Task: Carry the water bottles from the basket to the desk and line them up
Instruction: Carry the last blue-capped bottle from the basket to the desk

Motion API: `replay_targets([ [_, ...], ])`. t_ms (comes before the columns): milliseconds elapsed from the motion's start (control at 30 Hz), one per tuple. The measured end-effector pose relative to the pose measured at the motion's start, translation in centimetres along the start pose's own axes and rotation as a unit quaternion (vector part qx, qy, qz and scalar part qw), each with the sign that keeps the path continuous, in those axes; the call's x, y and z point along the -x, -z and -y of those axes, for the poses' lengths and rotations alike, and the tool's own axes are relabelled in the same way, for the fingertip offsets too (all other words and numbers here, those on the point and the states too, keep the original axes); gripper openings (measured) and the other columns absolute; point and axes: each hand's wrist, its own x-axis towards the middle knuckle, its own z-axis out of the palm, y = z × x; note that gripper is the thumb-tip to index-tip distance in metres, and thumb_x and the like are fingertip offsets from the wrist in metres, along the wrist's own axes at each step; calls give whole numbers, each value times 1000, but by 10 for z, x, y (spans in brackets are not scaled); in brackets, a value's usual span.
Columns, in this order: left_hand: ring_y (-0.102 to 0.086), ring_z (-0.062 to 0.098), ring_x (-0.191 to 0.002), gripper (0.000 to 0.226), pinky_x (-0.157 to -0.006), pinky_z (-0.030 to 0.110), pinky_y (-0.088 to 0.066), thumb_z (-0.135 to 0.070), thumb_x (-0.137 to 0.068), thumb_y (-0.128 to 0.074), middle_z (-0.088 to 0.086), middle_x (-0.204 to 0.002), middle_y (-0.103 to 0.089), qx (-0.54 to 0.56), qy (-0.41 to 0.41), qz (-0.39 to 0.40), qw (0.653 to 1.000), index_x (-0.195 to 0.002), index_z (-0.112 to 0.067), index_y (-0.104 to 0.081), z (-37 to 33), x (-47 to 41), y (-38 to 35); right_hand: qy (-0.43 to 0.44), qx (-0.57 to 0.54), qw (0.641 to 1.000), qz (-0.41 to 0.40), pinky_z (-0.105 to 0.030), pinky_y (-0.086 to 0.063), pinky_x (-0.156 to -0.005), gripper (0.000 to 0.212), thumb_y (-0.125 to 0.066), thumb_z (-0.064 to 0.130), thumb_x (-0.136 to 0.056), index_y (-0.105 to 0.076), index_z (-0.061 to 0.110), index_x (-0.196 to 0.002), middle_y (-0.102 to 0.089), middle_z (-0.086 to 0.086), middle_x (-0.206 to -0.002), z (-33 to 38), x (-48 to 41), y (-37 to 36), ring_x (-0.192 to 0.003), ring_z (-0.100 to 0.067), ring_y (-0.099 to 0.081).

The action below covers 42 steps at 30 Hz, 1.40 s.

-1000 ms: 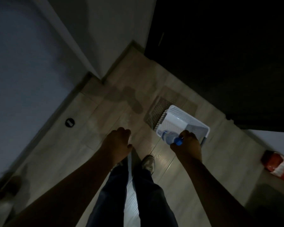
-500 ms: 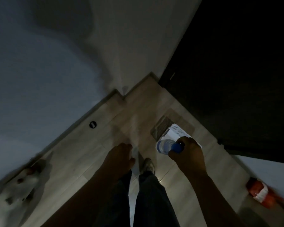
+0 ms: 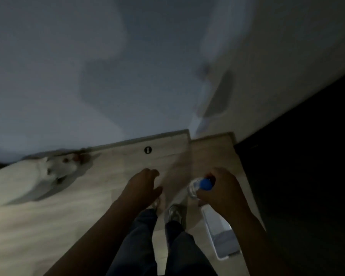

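Head-worn view, steeply down, floorward.

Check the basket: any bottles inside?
No bottle shows in the visible part of the basket, only its pale bottom. The right forearm covers its right side. The right hand holds a bottle.

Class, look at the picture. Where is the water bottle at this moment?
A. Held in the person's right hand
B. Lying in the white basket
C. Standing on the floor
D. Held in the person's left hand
A: the right hand grips the water bottle by its blue-capped end, above the floor, while the left hand holds nothing and the basket sits on the floor under that arm.
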Motion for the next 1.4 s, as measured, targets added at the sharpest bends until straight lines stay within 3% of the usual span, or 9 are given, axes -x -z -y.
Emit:
replay_targets([
  [167,-54,13,-107,48,-88,22,-43,-36,-89,-60,0,-126,-53,62,91,-64,992,-132,-21,-47,15,44,-1,101,42,992,58,-29,-54,-60,30,-79,25,-65,-56,15,-82,-57,-1,-82,37,-11,0,-69,-12,-58],
  [267,-55,13,-108,49,-88,21,-43,-37,-89,-60,-1,-128,-53,96,145,-93,980,-133,-21,-46,32,74,-1,179,70,977,96,-11,-36,-50,27,-78,25,-67,-56,17,-82,-57,0,-81,64,-11,-9,-66,-6,-53],
  [333,-55,13,-109,49,-87,22,-43,-37,-89,-60,0,-127,-53,119,181,-119,969,-133,-21,-46,48,95,-1,216,88,964,125,-6,-33,-51,27,-79,24,-69,-56,19,-83,-57,3,-83,86,-7,-20,-68,-3,-53],
  [533,-57,15,-108,49,-86,23,-44,-36,-89,-60,1,-127,-54,198,273,-192,922,-133,-20,-47,97,164,-8,320,155,918,173,-14,-33,-47,25,-75,24,-66,-51,20,-71,-51,7,-73,159,22,-69,-58,-4,-47],
  [667,-56,15,-111,50,-90,25,-46,-37,-90,-58,1,-130,-53,234,327,-229,886,-135,-19,-46,132,222,-22,378,173,883,218,-24,-43,-52,24,-75,23,-62,-55,18,-73,-53,7,-74,206,61,-111,-61,-9,-51],
  [833,-56,15,-112,50,-92,26,-47,-37,-90,-58,0,-129,-54,270,385,-272,840,-136,-20,-46,176,308,-42,426,201,835,285,-26,-45,-55,25,-76,24,-57,-59,17,-74,-55,6,-76,260,126,-168,-64,-8,-52],
  [967,-57,15,-112,50,-90,26,-47,-37,-89,-59,0,-128,-55,289,419,-312,802,-135,-20,-47,217,376,-53,470,202,800,313,-17,-43,-48,24,-77,23,-58,-60,18,-74,-58,5,-75,300,184,-215,-57,-4,-51],
  [1133,-57,14,-111,49,-89,25,-46,-36,-88,-60,-2,-127,-56,299,457,-359,757,-133,-20,-49,264,442,-57,520,187,759,344,-33,-54,-61,21,-76,23,-60,-62,16,-74,-60,2,-76,352,251,-264,-66,-14,-60],
  [1400,-57,12,-110,48,-87,23,-46,-38,-87,-60,-5,-126,-57,332,495,-394,700,-132,-23,-49,324,495,-54,593,202,685,371,-27,-52,-56,17,-74,22,-60,-63,21,-72,-62,5,-71,433,310,-332,-63,-10,-58],
])
